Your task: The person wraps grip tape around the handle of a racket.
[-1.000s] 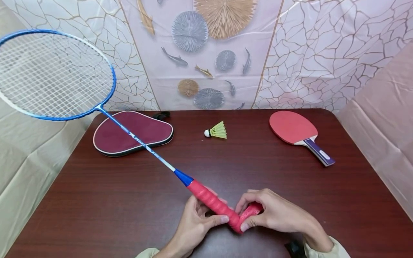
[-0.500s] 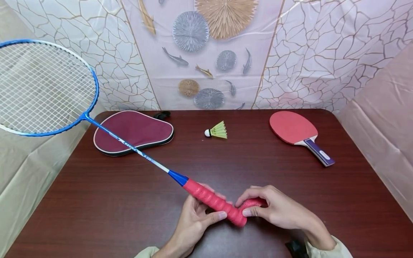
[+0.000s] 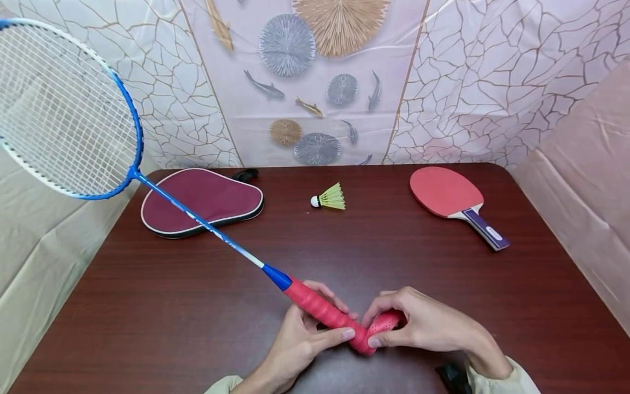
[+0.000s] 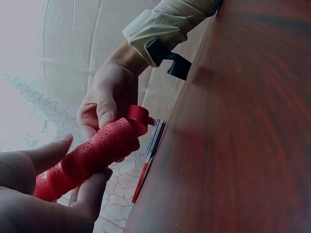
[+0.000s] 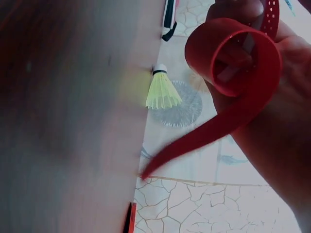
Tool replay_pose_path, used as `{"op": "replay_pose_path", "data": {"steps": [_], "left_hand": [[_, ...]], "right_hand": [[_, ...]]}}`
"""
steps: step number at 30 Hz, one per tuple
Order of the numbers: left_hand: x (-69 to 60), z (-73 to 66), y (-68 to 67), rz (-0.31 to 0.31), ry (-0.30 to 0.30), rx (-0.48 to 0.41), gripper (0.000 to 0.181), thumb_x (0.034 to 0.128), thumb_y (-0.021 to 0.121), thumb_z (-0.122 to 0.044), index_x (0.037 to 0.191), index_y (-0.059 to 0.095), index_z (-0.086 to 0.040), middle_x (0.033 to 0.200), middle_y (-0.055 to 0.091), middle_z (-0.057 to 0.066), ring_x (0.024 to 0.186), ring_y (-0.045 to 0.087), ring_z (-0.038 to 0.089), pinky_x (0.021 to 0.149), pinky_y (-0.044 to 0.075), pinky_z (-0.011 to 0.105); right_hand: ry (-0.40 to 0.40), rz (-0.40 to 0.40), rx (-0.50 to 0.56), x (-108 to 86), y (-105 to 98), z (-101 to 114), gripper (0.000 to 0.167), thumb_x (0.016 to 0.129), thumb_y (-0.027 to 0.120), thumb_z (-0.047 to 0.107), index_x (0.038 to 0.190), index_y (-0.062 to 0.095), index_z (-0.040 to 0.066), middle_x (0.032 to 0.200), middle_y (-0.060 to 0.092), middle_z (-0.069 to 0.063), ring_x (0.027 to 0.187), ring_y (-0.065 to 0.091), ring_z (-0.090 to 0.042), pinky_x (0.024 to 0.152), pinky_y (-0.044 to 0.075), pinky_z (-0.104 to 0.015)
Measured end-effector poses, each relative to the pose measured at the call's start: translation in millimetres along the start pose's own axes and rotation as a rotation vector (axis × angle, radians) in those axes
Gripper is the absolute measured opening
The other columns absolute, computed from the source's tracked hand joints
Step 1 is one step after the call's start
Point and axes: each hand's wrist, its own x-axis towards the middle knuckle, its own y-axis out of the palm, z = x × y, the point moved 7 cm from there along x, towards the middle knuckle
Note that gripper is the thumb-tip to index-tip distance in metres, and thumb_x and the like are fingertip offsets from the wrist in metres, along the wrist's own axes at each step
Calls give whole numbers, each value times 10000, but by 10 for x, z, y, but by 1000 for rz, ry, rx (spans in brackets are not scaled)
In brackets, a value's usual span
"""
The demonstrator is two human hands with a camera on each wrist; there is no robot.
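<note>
A blue and white badminton racket (image 3: 216, 232) slants across the head view, its strung head raised at upper left. My left hand (image 3: 295, 345) holds its red-wrapped handle (image 3: 320, 307), thumb on top and fingers beneath. At the handle's butt end, my right hand (image 3: 428, 323) pinches perforated red overgrip tape (image 3: 386, 322) between thumb and fingers. The left wrist view shows the overlapping turns of the wrap (image 4: 92, 153). In the right wrist view a loose coil of the tape (image 5: 199, 53) hangs by the right hand, its tapered tail dangling free.
A maroon paddle case (image 3: 216, 197) lies at back left, partly behind the racket shaft. A yellow shuttlecock (image 3: 331, 197) rests at back middle. The red table tennis paddle (image 3: 445, 191) lies at back right. Near the right wrist is a black object (image 3: 451, 377).
The racket has turned in my left hand; its head dipped left, then rose, and its face angle differs. The right hand stays at the butt end, still pinching the tape.
</note>
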Motion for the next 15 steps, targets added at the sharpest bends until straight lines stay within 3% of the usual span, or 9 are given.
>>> {"op": "replay_pose_path", "data": {"steps": [4, 9, 15], "left_hand": [[-11, 22, -12, -21, -56, 84, 539, 766, 828, -7, 1146, 447, -21, 1046, 616, 247, 965, 642, 350, 857, 532, 345], [-28, 31, 1, -24, -85, 185, 490, 758, 854, -84, 1077, 483, -58, 946, 664, 148, 870, 654, 301, 754, 539, 304], [-30, 33, 24, 10, -91, 169, 418, 784, 830, -71, 1011, 482, -33, 944, 700, 183, 916, 678, 322, 794, 526, 297]], "right_hand": [[30, 1, -11, 19, 32, -19, 170, 832, 793, 368, 963, 693, 327, 875, 654, 125, 714, 577, -60, 580, 498, -219], [61, 29, 4, 39, 100, -51, 206, 786, 824, 402, 901, 675, 320, 796, 649, 132, 705, 561, -61, 556, 472, -206], [62, 42, 23, 49, 128, -68, 226, 768, 834, 419, 879, 670, 313, 762, 643, 128, 697, 549, -72, 537, 455, -210]]}}
